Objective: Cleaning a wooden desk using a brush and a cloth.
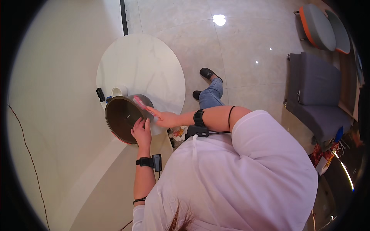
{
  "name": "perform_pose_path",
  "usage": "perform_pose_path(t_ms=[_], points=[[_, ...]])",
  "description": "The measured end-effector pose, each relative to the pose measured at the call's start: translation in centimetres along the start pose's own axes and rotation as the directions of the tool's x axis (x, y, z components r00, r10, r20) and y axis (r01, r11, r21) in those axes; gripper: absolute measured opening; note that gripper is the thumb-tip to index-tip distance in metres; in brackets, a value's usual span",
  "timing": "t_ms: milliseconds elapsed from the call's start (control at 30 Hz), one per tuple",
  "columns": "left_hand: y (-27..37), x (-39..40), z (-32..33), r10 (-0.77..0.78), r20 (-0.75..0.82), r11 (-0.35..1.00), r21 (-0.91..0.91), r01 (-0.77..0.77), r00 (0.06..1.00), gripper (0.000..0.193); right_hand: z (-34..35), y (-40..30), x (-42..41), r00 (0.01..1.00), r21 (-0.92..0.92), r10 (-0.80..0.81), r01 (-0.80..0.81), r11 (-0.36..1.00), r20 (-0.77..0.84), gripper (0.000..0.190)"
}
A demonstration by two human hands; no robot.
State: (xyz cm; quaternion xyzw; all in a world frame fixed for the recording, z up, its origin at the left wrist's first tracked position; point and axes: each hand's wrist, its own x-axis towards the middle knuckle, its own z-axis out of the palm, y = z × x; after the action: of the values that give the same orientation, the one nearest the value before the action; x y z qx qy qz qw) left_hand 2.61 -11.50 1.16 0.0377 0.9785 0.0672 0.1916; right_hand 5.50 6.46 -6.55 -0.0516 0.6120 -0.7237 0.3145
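Observation:
A round bin-like pot with a brown inside and a grey outer wall lies tilted on a round white marble-look table, its mouth facing me. My left hand is on the near right part of its rim, fingertips over the opening. My right hand grips a long pink-and-clear plastic item, perhaps a brush; its far end lies along the pot's outer side. Just beyond the pot stands a white cup. Beside it are a small blue thing, partly hidden, and a black object at the table's edge.
Legs in blue jeans with black shoes are right of the table. A grey chair and a grey-and-orange seat stand farther right. Partly hidden litter shows below my right forearm. A twisted cord runs at left.

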Motion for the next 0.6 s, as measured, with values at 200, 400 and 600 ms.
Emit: perform_pose_path(t_ms=[200, 400, 600], points=[[0.5, 2.3, 0.4, -0.015, -0.026, 0.968, -0.251, 0.008, 1.0, 0.044, 0.0, 2.5, -0.4, 0.995, -0.12, 0.096, -0.099, 0.988, -0.03, 0.093], [3.1, 4.1, 0.0, -0.095, 0.026, 0.937, -0.335, 0.098, 0.995, 0.053, 0.7, 5.7, -0.3, 0.996, -0.074, -0.032, 0.026, 0.997, -0.082, 0.093], [2.7, 4.2, 0.5, -0.124, 0.037, 0.922, -0.366, 0.129, 0.992, 0.058, 0.0, 3.0, -1.5, 0.987, 0.11, 0.161, -0.159, 0.981, -0.013, 0.095]])
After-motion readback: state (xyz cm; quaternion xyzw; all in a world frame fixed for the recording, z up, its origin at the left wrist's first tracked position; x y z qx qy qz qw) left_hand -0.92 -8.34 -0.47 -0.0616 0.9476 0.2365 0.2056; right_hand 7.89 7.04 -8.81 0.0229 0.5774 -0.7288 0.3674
